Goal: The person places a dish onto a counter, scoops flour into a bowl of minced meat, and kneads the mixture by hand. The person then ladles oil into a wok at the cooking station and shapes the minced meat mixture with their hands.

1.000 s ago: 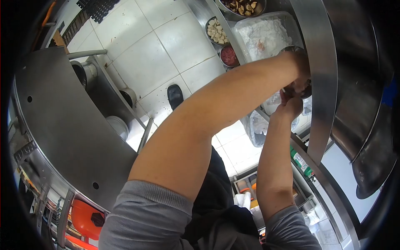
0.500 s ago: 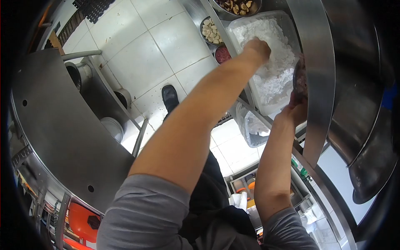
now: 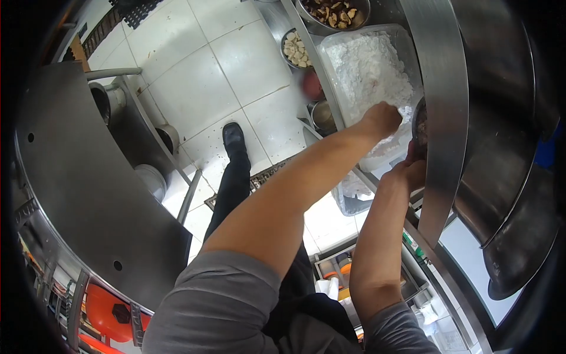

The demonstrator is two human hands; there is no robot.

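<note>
A translucent plastic tub (image 3: 323, 44) holds a heap of white powder (image 3: 368, 68). Over its near part is my left hand (image 3: 384, 121), its fingers curled closed. Whatever they hold, if anything, is hidden. My right hand (image 3: 411, 171) grips the rim of a metal bowl (image 3: 417, 121) beside the tub. In that bowl lies something brownish-pink that looks like meat. A steel shelf edge covers part of the bowl and of my right hand.
A bowl of browned pieces (image 3: 336, 13), a bowl of pale chunks (image 3: 296, 50) and a blurred red container (image 3: 312, 85) stand around the tub. The steel shelf (image 3: 445, 118) overhangs on the right. A steel counter (image 3: 100, 183) stands left, above a tiled floor (image 3: 194, 76).
My left hand has moved from the middle of the powder towards my body, closer to the metal bowl. My right hand still holds the bowl. The view has shifted slightly.
</note>
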